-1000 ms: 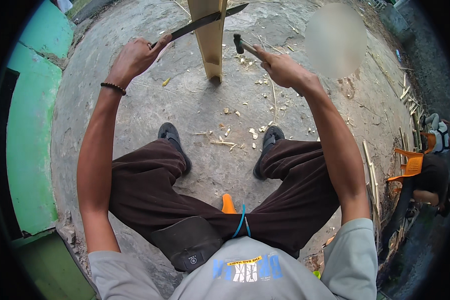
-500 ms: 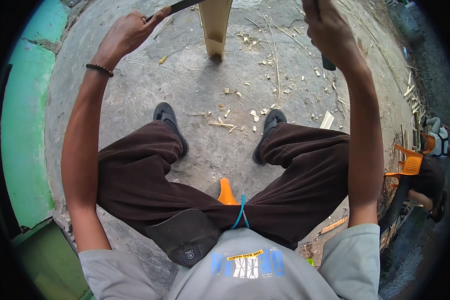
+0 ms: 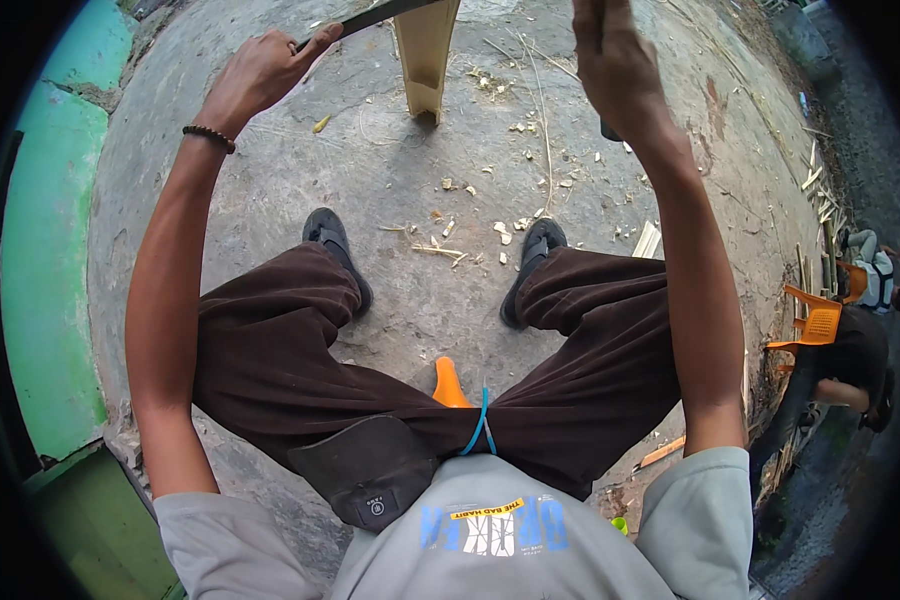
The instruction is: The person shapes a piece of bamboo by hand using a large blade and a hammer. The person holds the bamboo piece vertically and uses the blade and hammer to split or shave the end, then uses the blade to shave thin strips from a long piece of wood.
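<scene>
the rough concrete floor [image 3: 420, 190] carries everything here, its left edge running along the green wall [image 3: 55, 270]. on it, well in from that left edge and out toward the far side, stands a pale trough-shaped piece [image 3: 426, 60], probably split bamboo. it is upright with its lower end down on the concrete; its top runs out of view, so you cannot tell what steadies it up there. expect it to be stiff along its length, fairly light, slick on the smooth faces and splintery along the raw edges. take it by its two outer sides, low down and well clear of the steel, as that narrow foot could skid or tip.

next in size is the long dark blade [image 3: 370, 16], slanting across the piece at the top of the view; whether it bites in, you cannot tell. it should feel rigid and somewhat heavy toward the tip, so its handle is the only safe hold. your left hand [image 3: 260, 75] is closed round that end, thumb laid along it.

your right hand [image 3: 622, 80] is wrapped round a dark-ended handle [image 3: 609, 131], mostly hidden; it likely sits firmest gripped near the butt.

smallest are the wood chips [image 3: 506, 238], dry-looking, featherlight and brittle, best pinched flat.
</scene>
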